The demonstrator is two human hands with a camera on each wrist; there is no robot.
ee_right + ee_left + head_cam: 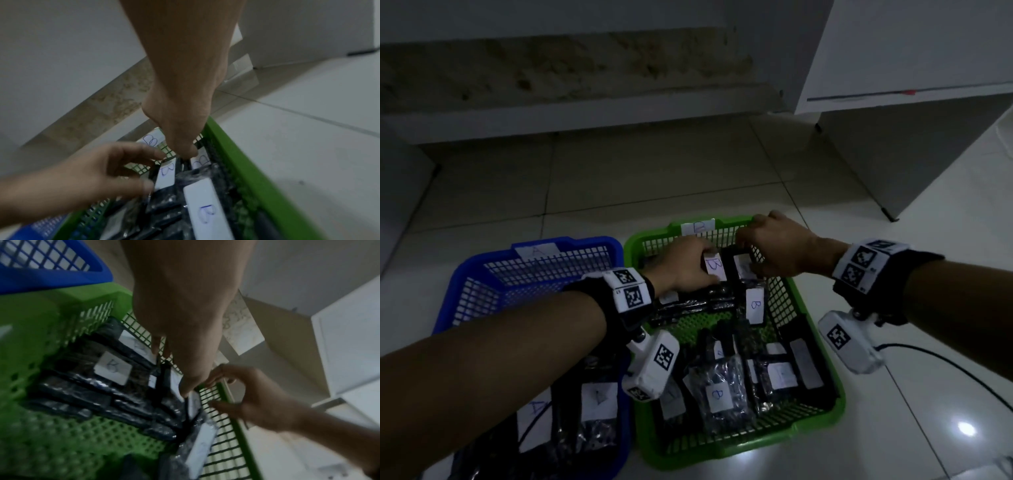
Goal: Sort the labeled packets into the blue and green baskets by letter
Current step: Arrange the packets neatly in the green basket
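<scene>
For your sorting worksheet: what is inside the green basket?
The green basket holds dark packets with white labels; readable ones say B. Both hands, left hand and right hand, cover the far packets; other labels are too dim.

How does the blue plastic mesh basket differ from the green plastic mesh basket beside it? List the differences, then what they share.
1. The blue plastic mesh basket carries a paper tag marked A; the green plastic mesh basket carries one marked B.
2. The blue basket's readable packets say A; the green basket's say B.
3. Both hands, left hand and right hand, reach into the green basket, neither into the blue.

Shared: both stand side by side on the tiled floor.
</scene>
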